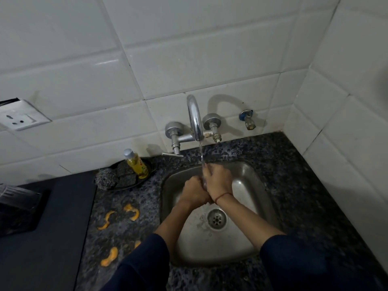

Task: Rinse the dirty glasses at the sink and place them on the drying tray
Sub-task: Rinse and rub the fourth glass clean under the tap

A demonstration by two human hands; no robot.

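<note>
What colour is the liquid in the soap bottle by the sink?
Yellow; the soap bottle shows best in head view.

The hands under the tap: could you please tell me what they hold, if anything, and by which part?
The left hand and right hand curl together round something clear, probably a glass; it is mostly hidden, so the part held cannot be told.

The left hand (pixel 194 192) and right hand (pixel 219 182) are meeting inside the sink (pixel 252 181), fingers (pixel 211 169) wrapping a barely showing glass (pixel 204 184) right under the tap (pixel 195 116). The drain (pixel 216 219) is lying just nearer than the fingers. Left of them, on the surface (pixel 294 175), a bottle (pixel 137 164) is standing on a dish (pixel 128 186), a scrubber (pixel 105 178) at its rim, peels (pixel 131 211) lying nearer still.
</note>
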